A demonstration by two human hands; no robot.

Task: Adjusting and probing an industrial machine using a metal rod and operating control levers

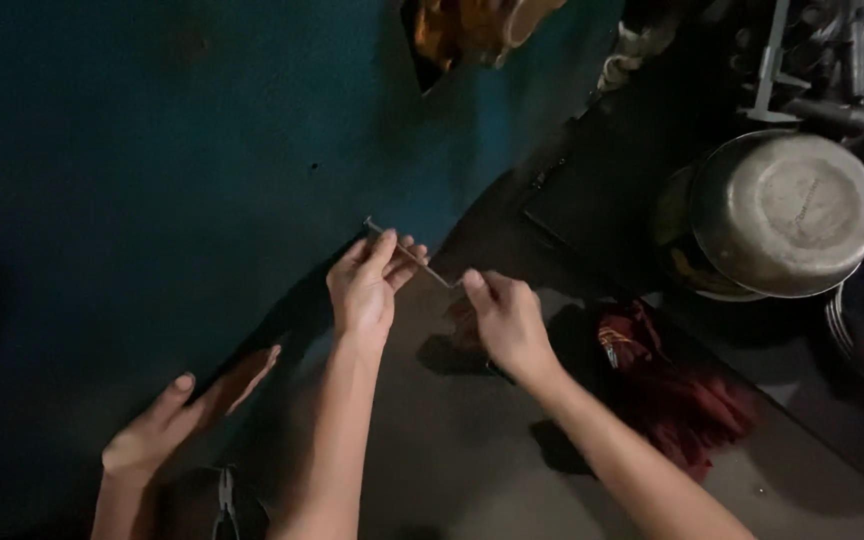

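item: long thin grey metal nail with a small flat head (407, 252), held level in the air between the person's two hands, above the edge of the dark smooth desk (472, 450) and in front of the teal-painted wall (152, 150). head end points up-left, tip end right.

left hand (364, 290): grip pinching the nail near its head half, thumb and fingers pressed on the shaft.

right hand (505, 320): grip pinching the tip end, fingertips pressed together on it; the rest of the hand curled.

handling, by judgement: light, stiff, likely hard to bend; thin and smooth, so apt to slip or roll between fingers; the tip looks sharp. best taken on the shaft near the head, away from the point.

other items:
- a third hand (177, 420), another person's, at lower left, flat and spread against the wall, holding nothing.
- crumpled dark red cloth (672, 390) lying on the desk just right of the right forearm.
- dented round steel pot turned bottom-up (787, 210) at upper right, well apart from the hands, resting on other vessels.
- cluster of grey metal utensils (852, 60) in the top right corner, dim.
- small metal pliers-like tool (225, 500) at the bottom edge, partly hidden.
- yellow-orange object (472, 25) at top centre, kind unclear.
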